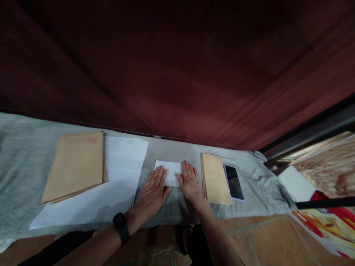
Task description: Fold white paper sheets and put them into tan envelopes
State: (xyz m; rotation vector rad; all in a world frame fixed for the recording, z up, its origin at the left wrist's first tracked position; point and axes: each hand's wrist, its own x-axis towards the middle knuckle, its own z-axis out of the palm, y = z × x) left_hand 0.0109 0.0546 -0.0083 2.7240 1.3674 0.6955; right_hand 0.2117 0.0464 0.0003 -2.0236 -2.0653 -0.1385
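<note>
A small white rectangle of paper, which looks folded, lies flat on the grey cloth in front of me. My left hand rests on its left side with the fingers stretched out. Flat against its right edge lies my right hand, fingers extended too. To the left are large white paper sheets, partly covered by big brown envelopes. Just right of my right hand sits a small stack of narrower brown envelopes.
A phone with a dark screen lies beyond the narrow envelopes. A dark red curtain hangs along the far edge of the grey cloth. Tiled floor shows below, with a colourful printed bag at the right.
</note>
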